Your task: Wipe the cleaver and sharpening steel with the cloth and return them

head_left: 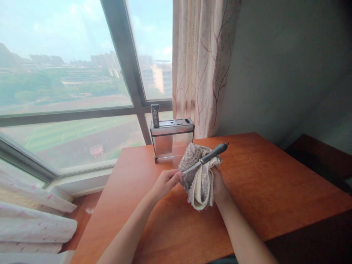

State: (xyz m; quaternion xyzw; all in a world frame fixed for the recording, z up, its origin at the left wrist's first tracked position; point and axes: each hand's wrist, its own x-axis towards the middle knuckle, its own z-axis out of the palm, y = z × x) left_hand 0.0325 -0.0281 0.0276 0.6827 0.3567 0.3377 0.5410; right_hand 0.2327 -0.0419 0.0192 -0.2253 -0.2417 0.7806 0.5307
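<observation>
Centre of the frame, just above the orange-brown wooden table (261,190): both bare hands work on a knife wrapped in a cloth; left hand (165,182) comes in from lower left, fingers pinched closed on the thin blade end of the knife (205,158); right hand (218,183) comes in from lower right, mostly hidden behind a bunched grey and cream cloth (198,176), fingers curled shut around that cloth; the cloth hangs down in folds below the knife, its lower end close above the tabletop, contact cannot be told; knife lies tilted, blade low at left, dark ribbed handle rising to the upper right and sticking out past the cloth; blade partly covered by the cloth, edge direction too small to tell.

Just behind the hands, at the far edge of the table near centre frame, a metal knife block (172,139) with a clear front stands upright; one dark handle (155,114) stands up out of its left slot; other slots on top show as dark openings.

Upper left: large window (68,73) with grey frame, hazy buildings and fields outside; upper centre: patterned curtain (200,66) hanging beside the frame; right: plain grey wall (288,66); lower left: folded pale fabric (33,220) with pink dots.
</observation>
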